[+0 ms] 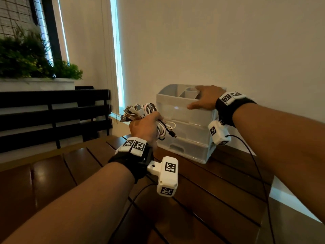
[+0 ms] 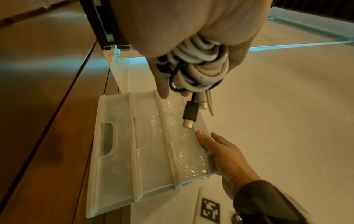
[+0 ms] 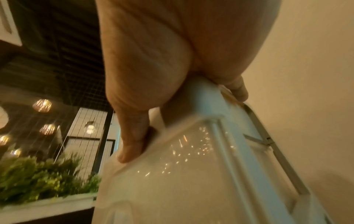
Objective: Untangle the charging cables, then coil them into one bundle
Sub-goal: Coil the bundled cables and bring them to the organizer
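Note:
My left hand [image 1: 146, 128] grips a coiled bundle of white and black charging cables [image 1: 161, 126], held above the table just left of the organiser. Several metal USB plugs [image 1: 130, 114] stick out of the top of the fist. In the left wrist view the bundle [image 2: 199, 68] sits in the curled fingers of the left hand [image 2: 191, 22], and a black plug [image 2: 189, 115] dangles from it. My right hand [image 1: 205, 99] holds the top rim of a translucent drawer organiser [image 1: 184, 136], thumb on the front and fingers over the rim. The wrist views show the right hand [image 2: 226, 157] [image 3: 153, 60] on the organiser [image 2: 134, 151] [image 3: 191, 181].
The organiser stands on a dark slatted wooden table [image 1: 211, 199], close to a plain wall [image 1: 228, 50]. A black slatted bench [image 1: 52, 111] and a white planter with green plants [image 1: 26, 57] lie to the left. Thin black camera wires [image 1: 260, 173] hang from both wrists.

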A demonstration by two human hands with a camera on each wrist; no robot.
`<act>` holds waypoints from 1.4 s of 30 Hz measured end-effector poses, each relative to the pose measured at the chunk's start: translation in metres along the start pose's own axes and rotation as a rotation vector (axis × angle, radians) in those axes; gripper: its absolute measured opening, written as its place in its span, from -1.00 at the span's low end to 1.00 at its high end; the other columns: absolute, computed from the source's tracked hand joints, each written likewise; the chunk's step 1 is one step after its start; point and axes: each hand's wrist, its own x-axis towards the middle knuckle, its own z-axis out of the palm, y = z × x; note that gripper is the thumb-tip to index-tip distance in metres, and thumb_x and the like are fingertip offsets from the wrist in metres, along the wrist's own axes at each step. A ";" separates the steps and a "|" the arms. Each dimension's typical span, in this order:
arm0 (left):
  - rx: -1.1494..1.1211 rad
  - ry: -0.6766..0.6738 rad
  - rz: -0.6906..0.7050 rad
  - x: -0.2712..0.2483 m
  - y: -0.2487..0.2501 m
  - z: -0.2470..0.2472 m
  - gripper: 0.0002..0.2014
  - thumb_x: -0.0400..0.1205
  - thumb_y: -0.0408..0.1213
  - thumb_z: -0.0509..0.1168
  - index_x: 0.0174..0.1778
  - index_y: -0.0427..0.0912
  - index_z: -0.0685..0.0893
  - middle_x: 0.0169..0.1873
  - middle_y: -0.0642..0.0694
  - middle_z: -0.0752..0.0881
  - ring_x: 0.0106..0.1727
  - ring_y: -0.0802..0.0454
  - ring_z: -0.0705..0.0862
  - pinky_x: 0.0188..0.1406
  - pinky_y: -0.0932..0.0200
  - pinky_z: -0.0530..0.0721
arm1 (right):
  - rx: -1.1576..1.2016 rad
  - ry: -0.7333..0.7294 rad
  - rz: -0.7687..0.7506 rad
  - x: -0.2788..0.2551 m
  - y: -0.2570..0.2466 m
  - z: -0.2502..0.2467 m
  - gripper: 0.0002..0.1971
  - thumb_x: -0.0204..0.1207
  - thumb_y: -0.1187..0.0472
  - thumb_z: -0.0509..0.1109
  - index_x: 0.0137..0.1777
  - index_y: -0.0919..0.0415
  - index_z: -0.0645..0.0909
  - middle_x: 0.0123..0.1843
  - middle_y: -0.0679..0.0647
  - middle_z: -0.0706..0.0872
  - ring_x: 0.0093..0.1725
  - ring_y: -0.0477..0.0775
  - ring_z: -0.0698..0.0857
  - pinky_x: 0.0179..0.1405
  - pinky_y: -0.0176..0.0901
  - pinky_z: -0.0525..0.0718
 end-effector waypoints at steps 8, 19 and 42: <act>-0.103 -0.022 -0.085 -0.044 -0.004 0.009 -0.60 0.18 -0.39 0.50 -0.04 -0.33 0.76 -0.22 -0.21 0.83 -0.23 -0.14 0.81 -0.06 -0.13 0.79 | 0.078 -0.007 -0.108 -0.045 -0.016 -0.022 -0.15 0.23 -0.29 0.57 0.54 -0.17 0.40 0.53 0.02 0.50 0.42 0.15 0.50 0.30 -0.02 0.47; -0.336 -0.042 -0.014 -0.099 0.007 -0.012 -0.60 0.25 -0.42 0.43 0.03 -0.28 0.70 -0.18 -0.21 0.74 -0.22 -0.13 0.74 -0.05 -0.16 0.75 | 0.141 0.031 -0.183 -0.128 -0.036 -0.043 -0.25 0.27 -0.29 0.54 0.49 -0.27 0.43 0.53 -0.03 0.47 0.39 0.10 0.48 0.23 -0.01 0.47; -0.247 -0.017 0.183 -0.118 -0.002 -0.017 -0.61 0.15 -0.25 0.38 -0.11 -0.29 0.62 -0.24 -0.23 0.61 -0.39 0.04 0.60 -0.49 0.25 0.61 | 0.012 -0.028 -0.269 -0.145 -0.044 -0.048 -0.25 0.45 -0.35 0.33 0.63 -0.22 0.22 0.61 0.02 0.39 0.51 0.14 0.41 0.36 -0.04 0.36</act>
